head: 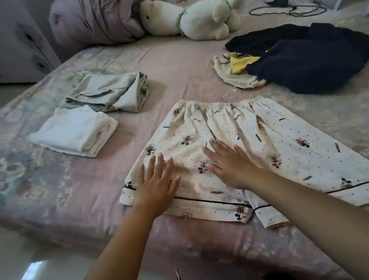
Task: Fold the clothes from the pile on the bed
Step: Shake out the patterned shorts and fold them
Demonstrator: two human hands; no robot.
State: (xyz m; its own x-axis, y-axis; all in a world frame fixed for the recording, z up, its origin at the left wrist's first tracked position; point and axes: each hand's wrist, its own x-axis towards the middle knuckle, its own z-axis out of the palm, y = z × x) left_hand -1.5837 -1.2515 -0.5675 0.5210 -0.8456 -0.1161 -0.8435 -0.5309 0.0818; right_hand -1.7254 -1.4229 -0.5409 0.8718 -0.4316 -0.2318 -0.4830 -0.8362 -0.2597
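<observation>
Cream cartoon-print pyjama shorts (262, 132) lie spread flat near the bed's front edge, waistband away from me. My left hand (157, 182) lies flat with straight fingers on the left leg of the shorts. My right hand (229, 163) presses flat on the middle of them. To the back right sits the pile: dark navy garments (315, 58) over a cream and yellow piece (235, 69). To the left lie two folded items, a white one (73, 132) and a grey-green one (110, 92).
The bed (40, 182) has a pink floral cover. At the back lie a white plush toy (197, 15), a bunched quilt (96, 15) and a black charger with cable (283, 6). Shiny tiled floor (30, 273) is at the front left.
</observation>
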